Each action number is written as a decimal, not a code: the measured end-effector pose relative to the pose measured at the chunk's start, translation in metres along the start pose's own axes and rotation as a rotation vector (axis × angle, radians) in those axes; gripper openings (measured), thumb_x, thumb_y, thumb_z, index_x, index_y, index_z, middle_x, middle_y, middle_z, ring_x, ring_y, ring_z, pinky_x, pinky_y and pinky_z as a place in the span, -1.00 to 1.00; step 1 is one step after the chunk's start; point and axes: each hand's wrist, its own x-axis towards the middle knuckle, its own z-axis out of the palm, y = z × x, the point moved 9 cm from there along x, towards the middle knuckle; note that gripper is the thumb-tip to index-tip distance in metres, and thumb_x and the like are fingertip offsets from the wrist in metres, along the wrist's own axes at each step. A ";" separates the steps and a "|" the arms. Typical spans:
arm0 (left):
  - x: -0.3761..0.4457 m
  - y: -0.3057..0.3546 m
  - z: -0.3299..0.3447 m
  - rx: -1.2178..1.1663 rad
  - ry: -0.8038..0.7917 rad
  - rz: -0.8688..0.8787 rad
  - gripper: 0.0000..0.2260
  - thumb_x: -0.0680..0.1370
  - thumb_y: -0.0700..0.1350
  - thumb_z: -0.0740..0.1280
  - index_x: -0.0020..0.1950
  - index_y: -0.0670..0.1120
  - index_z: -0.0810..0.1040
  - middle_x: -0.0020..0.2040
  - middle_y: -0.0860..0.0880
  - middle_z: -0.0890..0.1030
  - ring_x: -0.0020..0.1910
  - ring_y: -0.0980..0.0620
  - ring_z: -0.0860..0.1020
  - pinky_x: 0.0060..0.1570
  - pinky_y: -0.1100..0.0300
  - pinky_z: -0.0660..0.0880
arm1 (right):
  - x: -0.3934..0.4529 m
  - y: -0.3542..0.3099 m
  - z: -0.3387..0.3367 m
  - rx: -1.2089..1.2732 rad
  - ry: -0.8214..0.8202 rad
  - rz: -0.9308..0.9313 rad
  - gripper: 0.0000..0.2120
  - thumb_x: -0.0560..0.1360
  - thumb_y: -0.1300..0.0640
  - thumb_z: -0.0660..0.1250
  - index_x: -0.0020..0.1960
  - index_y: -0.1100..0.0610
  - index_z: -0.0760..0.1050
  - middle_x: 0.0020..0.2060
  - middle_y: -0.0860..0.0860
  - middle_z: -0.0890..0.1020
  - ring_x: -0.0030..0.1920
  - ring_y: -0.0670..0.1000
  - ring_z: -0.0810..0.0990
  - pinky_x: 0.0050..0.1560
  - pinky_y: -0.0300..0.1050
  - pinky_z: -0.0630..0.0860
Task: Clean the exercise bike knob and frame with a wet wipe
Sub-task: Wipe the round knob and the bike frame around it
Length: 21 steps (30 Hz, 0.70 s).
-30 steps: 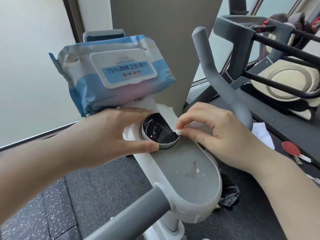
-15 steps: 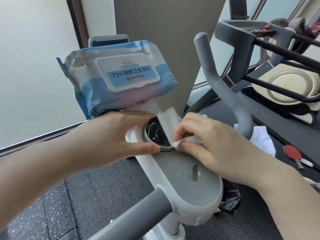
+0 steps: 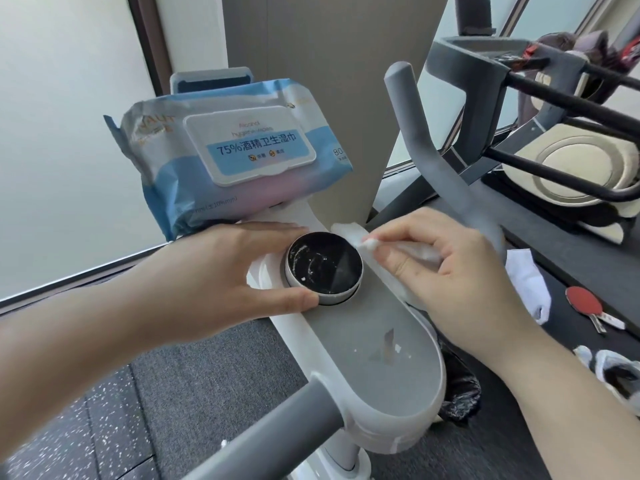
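Pinching wet wipe (image 3: 401,252) beside knob (image 3: 325,268), right hand (image 3: 446,271), left hand (image 3: 225,275) gripping knob, fingertips hidden.

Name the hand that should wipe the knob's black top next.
Right. The right hand already pinches the wet wipe beside the knob; the left hand holds the knob's rim, steadying it.

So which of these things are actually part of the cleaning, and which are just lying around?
In use: knob, bike frame, wet wipe, left hand, right hand.
Lying about: wipes pack, table tennis paddle, black bag.
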 end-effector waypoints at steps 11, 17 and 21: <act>0.001 -0.001 0.001 -0.008 -0.005 -0.019 -0.50 0.34 0.42 0.24 0.24 0.47 0.21 0.14 0.68 0.24 0.15 0.61 0.26 0.05 0.71 0.13 | -0.023 -0.025 0.017 -0.181 -0.111 -0.181 -0.87 0.48 0.07 0.38 -0.07 0.04 0.70 -0.26 -0.09 0.57 -0.20 -0.05 0.58 -0.25 -0.06 0.49; 0.001 -0.002 0.000 -0.015 0.002 -0.023 -0.49 0.35 0.42 0.28 0.26 0.43 0.24 0.12 0.65 0.32 0.16 0.57 0.30 0.06 0.68 0.17 | -0.026 -0.027 0.022 -0.113 -0.112 -0.168 -0.86 0.48 0.07 0.38 -0.06 0.05 0.70 -0.26 -0.10 0.56 -0.20 -0.03 0.58 -0.26 -0.05 0.50; 0.001 -0.002 0.000 -0.001 0.012 -0.019 -0.43 0.35 0.43 0.28 0.32 0.38 0.27 0.25 0.49 0.37 0.22 0.48 0.34 0.16 0.48 0.28 | -0.027 -0.033 0.031 -0.109 -0.112 -0.173 -0.86 0.47 0.04 0.37 -0.06 0.01 0.70 -0.26 -0.13 0.56 -0.22 -0.06 0.57 -0.29 -0.05 0.49</act>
